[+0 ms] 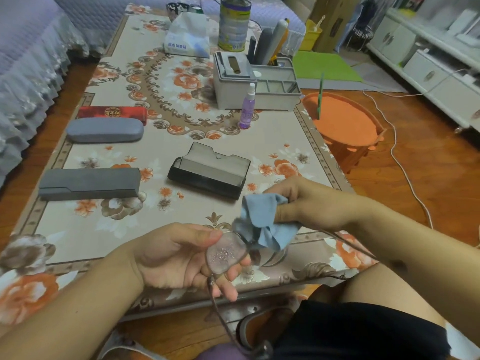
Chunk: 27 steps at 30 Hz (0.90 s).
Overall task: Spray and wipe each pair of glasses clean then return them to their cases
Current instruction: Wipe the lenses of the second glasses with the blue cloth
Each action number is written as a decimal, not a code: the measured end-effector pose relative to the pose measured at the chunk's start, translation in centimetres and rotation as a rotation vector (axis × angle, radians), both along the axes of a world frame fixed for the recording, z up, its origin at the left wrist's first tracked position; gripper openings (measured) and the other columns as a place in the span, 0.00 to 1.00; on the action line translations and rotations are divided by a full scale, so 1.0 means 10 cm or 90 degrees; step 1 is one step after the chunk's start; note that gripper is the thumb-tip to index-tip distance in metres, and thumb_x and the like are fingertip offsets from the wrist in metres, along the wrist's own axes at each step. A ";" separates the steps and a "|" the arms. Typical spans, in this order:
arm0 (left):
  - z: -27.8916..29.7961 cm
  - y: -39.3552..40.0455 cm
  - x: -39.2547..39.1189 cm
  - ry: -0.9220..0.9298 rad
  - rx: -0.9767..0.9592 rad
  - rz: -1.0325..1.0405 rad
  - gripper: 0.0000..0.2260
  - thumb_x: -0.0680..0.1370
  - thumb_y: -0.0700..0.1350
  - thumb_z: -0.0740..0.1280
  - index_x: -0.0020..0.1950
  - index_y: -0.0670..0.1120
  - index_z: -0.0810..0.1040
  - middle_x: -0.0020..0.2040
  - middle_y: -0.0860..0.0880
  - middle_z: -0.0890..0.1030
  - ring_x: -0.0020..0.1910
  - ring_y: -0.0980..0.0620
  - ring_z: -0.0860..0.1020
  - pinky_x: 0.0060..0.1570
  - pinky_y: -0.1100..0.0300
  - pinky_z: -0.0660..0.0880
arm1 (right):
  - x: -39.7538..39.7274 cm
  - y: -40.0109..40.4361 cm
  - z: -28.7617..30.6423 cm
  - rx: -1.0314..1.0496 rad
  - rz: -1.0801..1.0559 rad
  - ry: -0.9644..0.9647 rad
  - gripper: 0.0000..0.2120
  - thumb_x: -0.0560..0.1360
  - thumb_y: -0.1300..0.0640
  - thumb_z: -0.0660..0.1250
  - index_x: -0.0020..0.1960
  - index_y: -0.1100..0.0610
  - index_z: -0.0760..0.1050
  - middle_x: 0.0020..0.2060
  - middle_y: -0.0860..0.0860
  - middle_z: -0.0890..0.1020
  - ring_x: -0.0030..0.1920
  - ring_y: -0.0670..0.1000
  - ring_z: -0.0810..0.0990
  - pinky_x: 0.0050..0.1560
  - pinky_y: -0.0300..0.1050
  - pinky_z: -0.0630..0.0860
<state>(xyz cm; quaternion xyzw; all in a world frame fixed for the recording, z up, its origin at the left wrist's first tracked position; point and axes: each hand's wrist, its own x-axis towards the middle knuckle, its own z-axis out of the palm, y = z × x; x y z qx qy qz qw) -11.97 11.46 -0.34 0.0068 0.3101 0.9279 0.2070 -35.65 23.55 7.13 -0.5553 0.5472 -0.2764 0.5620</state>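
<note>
My left hand [181,258] holds a pair of glasses [225,253] by one lens, thumb on its top edge; spray droplets speckle that lens. One temple arm hangs down toward my lap. My right hand [304,203] grips a light blue cloth [262,224] bunched over the other lens. An open dark case [210,172] lies just beyond my hands. Closed cases sit to the left: a dark grey box [88,183], a grey oval one [104,129] and a red one [111,112]. The purple spray bottle [246,110] stands upright mid-table.
A grey organiser with a tissue slot [233,79] stands behind the bottle, with a tin can [233,23] and a tissue pack [187,37] further back. An orange stool [340,120] stands off the table's right edge. A white cable [405,167] runs over the floor.
</note>
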 end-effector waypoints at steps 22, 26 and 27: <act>0.14 -0.03 -0.03 -0.145 0.076 0.545 0.24 0.80 0.51 0.63 0.66 0.32 0.77 0.53 0.37 0.81 0.53 0.40 0.83 0.42 0.54 0.84 | -0.28 0.56 -0.73 -0.082 -0.718 0.485 0.04 0.76 0.56 0.69 0.50 0.54 0.78 0.47 0.51 0.80 0.48 0.55 0.79 0.43 0.47 0.70; 0.20 0.02 -0.07 -0.131 0.057 0.523 0.24 0.73 0.49 0.69 0.61 0.33 0.81 0.51 0.36 0.82 0.47 0.42 0.85 0.40 0.54 0.84 | -0.03 0.61 -0.76 0.019 -0.376 0.540 0.17 0.73 0.41 0.73 0.59 0.45 0.74 0.51 0.45 0.73 0.52 0.47 0.72 0.50 0.45 0.71; 0.22 0.03 -0.07 -0.127 0.050 0.521 0.23 0.72 0.49 0.69 0.59 0.34 0.82 0.51 0.36 0.82 0.46 0.43 0.85 0.40 0.55 0.84 | -0.04 0.58 -0.80 0.020 -0.349 0.596 0.17 0.74 0.41 0.72 0.60 0.44 0.75 0.52 0.45 0.72 0.54 0.48 0.70 0.53 0.47 0.72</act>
